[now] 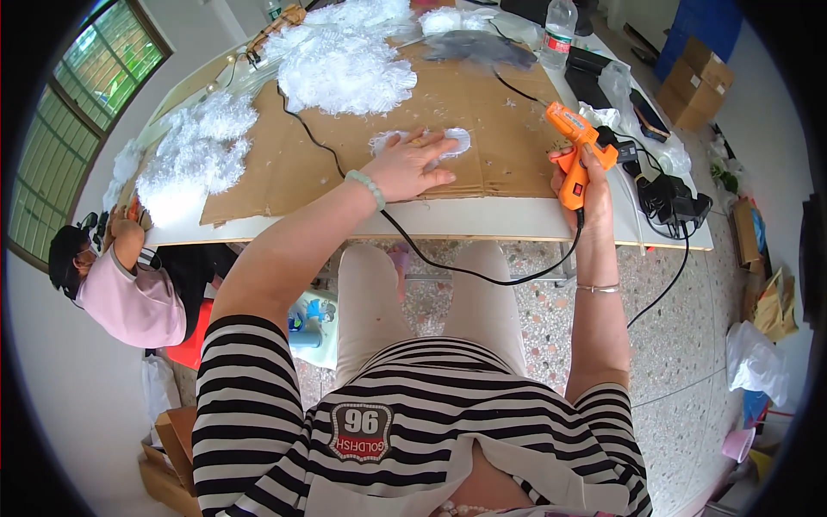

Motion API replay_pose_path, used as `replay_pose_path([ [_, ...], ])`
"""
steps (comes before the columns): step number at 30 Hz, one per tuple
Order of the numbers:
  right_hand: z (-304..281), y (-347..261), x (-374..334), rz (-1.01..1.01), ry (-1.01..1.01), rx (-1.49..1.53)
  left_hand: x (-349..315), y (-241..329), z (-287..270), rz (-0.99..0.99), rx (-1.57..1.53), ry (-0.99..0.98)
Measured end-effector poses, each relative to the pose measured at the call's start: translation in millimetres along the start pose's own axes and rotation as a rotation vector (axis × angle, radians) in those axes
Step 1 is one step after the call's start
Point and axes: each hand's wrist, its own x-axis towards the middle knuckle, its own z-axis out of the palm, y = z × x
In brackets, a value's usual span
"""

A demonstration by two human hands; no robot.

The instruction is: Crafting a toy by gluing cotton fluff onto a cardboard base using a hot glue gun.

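My right hand (575,177) is wrapped round the handle of an orange glue gun (575,129), held over the table's right part with its nozzle pointing up and left. A black cord runs from the grip's base in a loop towards my left wrist. My left hand (412,165) lies with its fingers spread on a small white oval piece with frayed fringe (455,142), pressing it against a flat cardboard sheet (491,168). Part of that piece is hidden under my fingers. Beyond my left hand is a big heap of white fringed material (345,73).
More white fringe (202,146) lies at the table's left. At the right are a plastic bottle (558,34), black adapters with cables (672,198) and a phone (650,116). Another person (133,293) sits at the left edge. Cardboard boxes (696,82) stand on the floor.
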Motion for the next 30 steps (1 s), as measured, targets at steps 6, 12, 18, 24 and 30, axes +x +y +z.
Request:
replay_pose_path([
  [6, 2, 0, -10, -0.004, -0.013, 0.119, 17, -26, -41, -0.269, -0.689, 0.101],
  [12, -10, 5, -11, 0.02, -0.045, 0.253, 83, -55, -47, -0.507, -0.875, 0.244],
  [18, -7, 7, -15, 0.025, -0.012, 0.278, 152, -81, 1, -0.841, -1.043, 0.188],
  [24, -1, 0, -20, 0.02, 0.069, 0.138, 202, -78, 41, -0.937, -0.906, 0.116],
  [30, 1, -2, -18, 0.043, 0.061, 0.076, 220, -102, 73, -0.841, -0.735, 0.165],
])
